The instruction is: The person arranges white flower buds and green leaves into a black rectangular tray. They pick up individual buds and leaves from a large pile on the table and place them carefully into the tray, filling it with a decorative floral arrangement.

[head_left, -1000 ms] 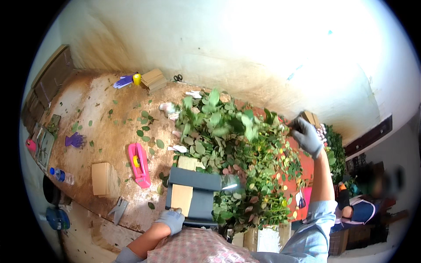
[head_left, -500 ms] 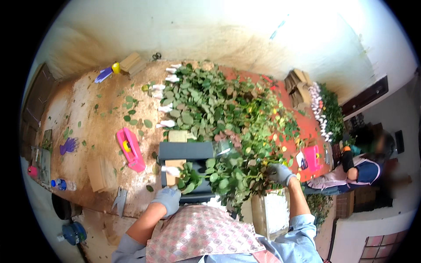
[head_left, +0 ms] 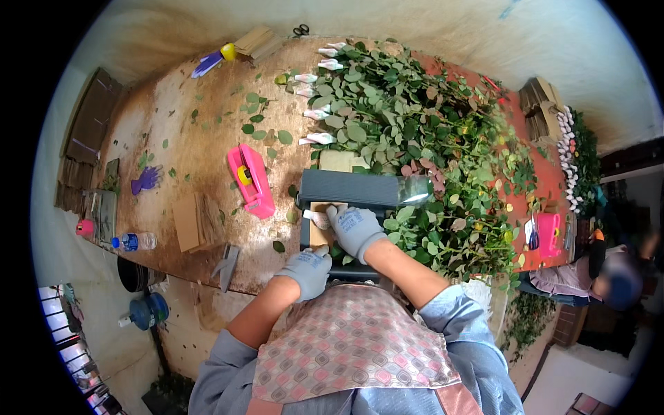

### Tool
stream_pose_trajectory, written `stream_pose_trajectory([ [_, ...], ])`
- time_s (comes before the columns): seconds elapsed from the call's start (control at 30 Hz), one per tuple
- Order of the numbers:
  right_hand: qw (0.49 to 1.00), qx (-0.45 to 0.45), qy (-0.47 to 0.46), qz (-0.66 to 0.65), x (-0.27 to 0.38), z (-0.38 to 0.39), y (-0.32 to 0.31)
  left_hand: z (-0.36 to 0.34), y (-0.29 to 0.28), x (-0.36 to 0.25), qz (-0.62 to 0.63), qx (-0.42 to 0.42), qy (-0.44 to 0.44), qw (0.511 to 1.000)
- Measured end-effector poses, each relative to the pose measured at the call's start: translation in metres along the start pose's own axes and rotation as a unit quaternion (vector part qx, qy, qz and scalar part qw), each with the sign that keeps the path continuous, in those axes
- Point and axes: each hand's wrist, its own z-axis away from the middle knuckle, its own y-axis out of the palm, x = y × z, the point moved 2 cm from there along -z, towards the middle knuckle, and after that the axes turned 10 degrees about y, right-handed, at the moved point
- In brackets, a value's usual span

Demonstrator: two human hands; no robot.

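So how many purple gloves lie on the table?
2 visible: the far glove, left of the cardboard, and the near glove, further left. More could be hidden underneath.

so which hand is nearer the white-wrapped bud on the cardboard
Right. The right hand is just beside the white-wrapped bud, on its right; the left hand is farther off, by the near end of the cardboard.

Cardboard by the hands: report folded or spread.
Spread, where visible: the white bundle lies uncovered on the cardboard; the right hand hides some.
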Motion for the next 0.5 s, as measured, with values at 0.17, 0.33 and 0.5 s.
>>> stream_pose_trajectory([
  [0.17, 0.99, 0.071, -0.104, -0.061, -0.009, 0.007, 0.019, 0.025, -0.026, 0.028, 0.264, -0.088, 0.063, 0.958],
  [0.33, 0.972, 0.157, -0.152, -0.081, -0.006, 0.017, 0.008, 0.037, -0.04, 0.063, 0.294, -0.184, -0.038, 0.937],
  [0.5, 0.972, 0.129, -0.158, -0.117, -0.007, 0.017, 0.014, 0.01, -0.017, 0.08, 0.153, -0.105, 0.023, 0.982],
])
